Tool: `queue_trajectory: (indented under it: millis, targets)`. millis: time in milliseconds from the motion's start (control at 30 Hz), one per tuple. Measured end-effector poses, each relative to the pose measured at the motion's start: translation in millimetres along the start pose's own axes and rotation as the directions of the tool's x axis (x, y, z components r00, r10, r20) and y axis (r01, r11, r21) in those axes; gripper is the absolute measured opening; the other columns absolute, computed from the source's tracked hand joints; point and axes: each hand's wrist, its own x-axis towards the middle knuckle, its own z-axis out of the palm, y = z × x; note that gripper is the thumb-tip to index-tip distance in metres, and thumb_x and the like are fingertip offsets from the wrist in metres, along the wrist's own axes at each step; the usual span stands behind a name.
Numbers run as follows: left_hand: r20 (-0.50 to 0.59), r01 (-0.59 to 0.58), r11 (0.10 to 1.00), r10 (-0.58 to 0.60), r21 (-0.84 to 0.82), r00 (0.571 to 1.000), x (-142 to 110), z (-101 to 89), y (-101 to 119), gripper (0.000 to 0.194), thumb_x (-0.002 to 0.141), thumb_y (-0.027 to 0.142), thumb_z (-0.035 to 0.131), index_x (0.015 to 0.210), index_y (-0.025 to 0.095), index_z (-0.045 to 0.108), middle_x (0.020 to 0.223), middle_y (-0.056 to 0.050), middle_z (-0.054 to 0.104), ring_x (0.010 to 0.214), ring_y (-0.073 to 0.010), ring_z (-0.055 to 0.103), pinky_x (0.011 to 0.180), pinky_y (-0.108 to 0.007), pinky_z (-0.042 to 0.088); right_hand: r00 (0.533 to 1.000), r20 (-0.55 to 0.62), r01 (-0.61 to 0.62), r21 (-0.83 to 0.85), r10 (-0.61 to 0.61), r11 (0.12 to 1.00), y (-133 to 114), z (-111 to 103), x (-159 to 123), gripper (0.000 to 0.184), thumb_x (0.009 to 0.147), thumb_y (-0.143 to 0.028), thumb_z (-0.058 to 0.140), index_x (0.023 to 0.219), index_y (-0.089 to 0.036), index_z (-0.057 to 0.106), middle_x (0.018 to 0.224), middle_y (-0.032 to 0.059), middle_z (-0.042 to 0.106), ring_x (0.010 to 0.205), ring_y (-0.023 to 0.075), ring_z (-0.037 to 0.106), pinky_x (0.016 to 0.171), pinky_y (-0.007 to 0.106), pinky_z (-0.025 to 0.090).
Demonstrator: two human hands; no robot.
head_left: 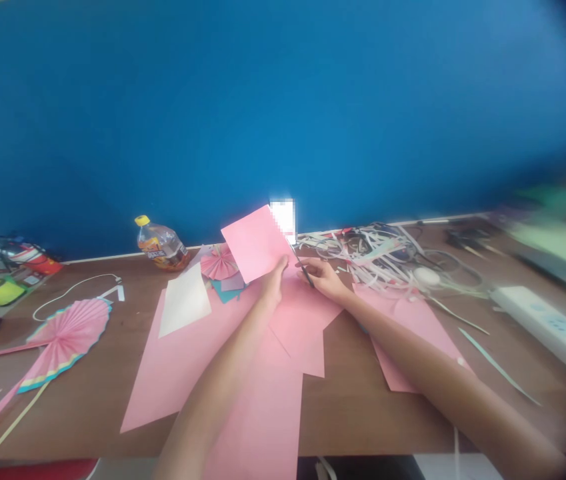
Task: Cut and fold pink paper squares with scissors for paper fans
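Note:
My left hand [275, 280] pinches a square piece of pink paper [255, 243] by its lower right corner, lifted above the table. Close beside it, my right hand [323, 279] is closed on dark scissors [305, 268], whose thin blades point up along the paper's right edge. Whether the blades touch the paper I cannot tell. Below both hands lie large pink sheets [263, 400], overlapping one another. A cream sheet [185, 303] rests on them at the left, near a small folded pink paper fan [219, 263].
A larger pleated pink fan [70, 333] lies at the left. Behind stands a tilted bottle with a yellow cap [160, 243]. Paper strips [377, 253] are heaped at the back right, near a white power strip [547, 327]. A blue wall [283, 120] closes off the back.

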Motion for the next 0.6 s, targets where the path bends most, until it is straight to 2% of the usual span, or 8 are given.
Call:
queue_trajectory:
  millis: [167, 600]
  targets:
    - [-0.005, -0.026, 1.000, 0.026, -0.002, 1.000, 2, -1.6, 0, 0.034, 0.063, 0.022, 0.082, 0.094, 0.017, 0.069, 0.112, -0.007, 0.069, 0.113, -0.0216, 0.060, 0.103, -0.033, 0.045, 1.000, 0.005, -0.011, -0.013, 0.011, 1.000, 3, -1, 0, 0.040, 0.075, -0.046, 0.067, 0.100, -0.014, 0.066, 0.057, -0.0028, 0.051, 0.052, 0.0115, 0.042, 0.051, 0.026, 0.034]
    - [0.033, -0.006, 0.999, 0.007, -0.034, 0.999, 3, -2.1, -7, 0.029, 0.065, 0.024, 0.081, 0.090, 0.017, 0.070, 0.109, -0.007, 0.070, 0.114, -0.0217, 0.060, 0.106, -0.035, 0.044, 1.000, 0.010, 0.011, -0.020, -0.011, 1.000, 9, -3, 1, 0.042, 0.076, -0.045, 0.066, 0.104, -0.014, 0.065, 0.057, -0.0027, 0.049, 0.052, 0.0110, 0.040, 0.050, 0.025, 0.033]
